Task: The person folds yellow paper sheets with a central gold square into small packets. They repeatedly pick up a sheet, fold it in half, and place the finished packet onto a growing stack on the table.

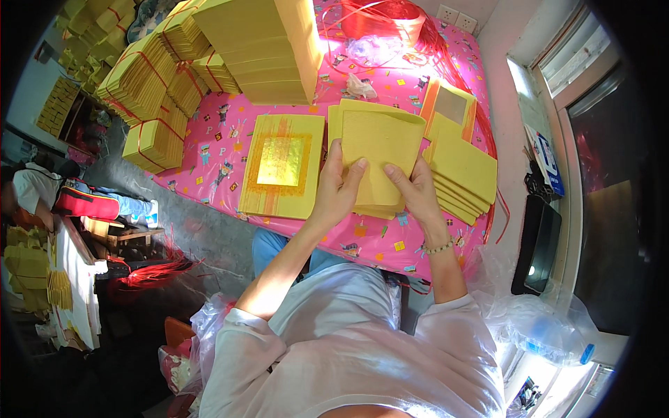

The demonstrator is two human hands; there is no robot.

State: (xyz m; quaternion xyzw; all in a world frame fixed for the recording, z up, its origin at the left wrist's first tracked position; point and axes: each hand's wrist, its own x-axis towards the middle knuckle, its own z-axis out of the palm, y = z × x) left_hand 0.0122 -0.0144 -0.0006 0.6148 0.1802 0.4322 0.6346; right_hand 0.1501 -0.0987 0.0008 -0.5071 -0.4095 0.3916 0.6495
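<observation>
Both hands grip a folded wad of yellow paper [382, 136], its top edge curling slightly open. My left hand [339, 184] is closed on the left side, thumb pressed on the front. Closed on the right side is my right hand [417, 188], its thumb also on the front; a beaded bracelet circles that wrist. More yellow paper lies beneath the wad, mostly hidden. To the left sits a yellow stack with a gold foil square [281, 164] on top. Right of my hands, several folded yellow bundles [463, 171] lie overlapped in a fanned pile.
Tied yellow bundles [143, 76] and a tall yellow stack [258, 52] stand at the far left of the pink table cover [216, 132]. Red straps [383, 24] lie at the back. A window is on the right, beside a plastic bottle [557, 341]. Another person [35, 188] sits at left.
</observation>
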